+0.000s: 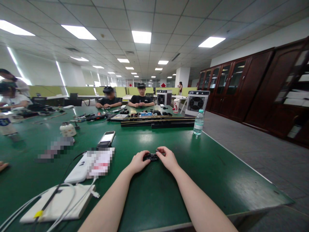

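Both my arms reach forward over the green table (154,199). Between my hands is a small black part (152,157), too small and dark to name. My left hand (139,161) closes on its left end, thumb at the near side and fingers at the far side. On the other end, my right hand (168,158) pinches with thumb and forefinger. The underside of the part and some fingertips are hidden.
Left of my arms lie a phone (106,138), a white power bank (76,168) and a white box with cables (58,204). A water bottle (198,122) stands near the right edge. Long black bars (158,122) lie ahead. Two people sit across the table.
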Demonstrator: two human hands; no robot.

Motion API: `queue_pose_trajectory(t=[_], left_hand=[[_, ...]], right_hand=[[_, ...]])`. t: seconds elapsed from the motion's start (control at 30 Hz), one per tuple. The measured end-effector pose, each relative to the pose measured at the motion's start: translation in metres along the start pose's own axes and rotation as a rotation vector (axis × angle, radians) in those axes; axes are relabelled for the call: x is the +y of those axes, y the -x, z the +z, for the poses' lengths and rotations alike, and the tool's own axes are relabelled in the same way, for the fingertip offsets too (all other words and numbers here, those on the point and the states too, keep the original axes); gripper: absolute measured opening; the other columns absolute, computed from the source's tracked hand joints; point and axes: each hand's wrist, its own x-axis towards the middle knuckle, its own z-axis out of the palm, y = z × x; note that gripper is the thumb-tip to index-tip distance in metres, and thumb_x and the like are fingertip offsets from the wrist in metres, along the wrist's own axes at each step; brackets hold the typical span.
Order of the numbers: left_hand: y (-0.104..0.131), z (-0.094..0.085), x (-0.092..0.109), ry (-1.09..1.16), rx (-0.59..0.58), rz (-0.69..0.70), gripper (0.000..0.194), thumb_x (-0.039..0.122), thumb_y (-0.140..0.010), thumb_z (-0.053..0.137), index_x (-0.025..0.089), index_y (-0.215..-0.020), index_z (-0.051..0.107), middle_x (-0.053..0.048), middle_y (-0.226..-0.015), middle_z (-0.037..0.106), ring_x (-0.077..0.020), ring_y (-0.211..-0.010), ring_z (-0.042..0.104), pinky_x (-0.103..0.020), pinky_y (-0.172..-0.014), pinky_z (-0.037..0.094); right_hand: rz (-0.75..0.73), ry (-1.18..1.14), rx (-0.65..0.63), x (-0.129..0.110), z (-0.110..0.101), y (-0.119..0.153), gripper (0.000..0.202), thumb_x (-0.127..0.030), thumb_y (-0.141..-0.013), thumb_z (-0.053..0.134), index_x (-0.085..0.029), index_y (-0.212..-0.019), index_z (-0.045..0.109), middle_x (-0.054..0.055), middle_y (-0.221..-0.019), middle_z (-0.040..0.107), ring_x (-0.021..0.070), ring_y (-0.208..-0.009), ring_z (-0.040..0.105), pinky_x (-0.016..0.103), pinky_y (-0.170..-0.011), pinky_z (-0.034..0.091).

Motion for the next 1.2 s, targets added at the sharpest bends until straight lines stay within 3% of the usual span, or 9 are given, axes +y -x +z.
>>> queue_pose_trajectory(t=[1.2], left_hand=[[0.0003,0.0003,-0.0004,0.008,0.000,-0.007,0.044,0.024,-0.077,0.061,0.019,-0.120,0.057,-0.008,-0.119,0.065,-0.0254,-0.112,0.059,-0.036,-0.099,0.045]], right_hand=[[0.019,0.016,-0.001,0.0046,0.0004,-0.0009,0.019,-0.031,-0.077,0.058,-0.021,-0.092,0.065,0.005,-0.093,0.072,0.0204,-0.089,0.066,0.037,-0.082,0.051]])
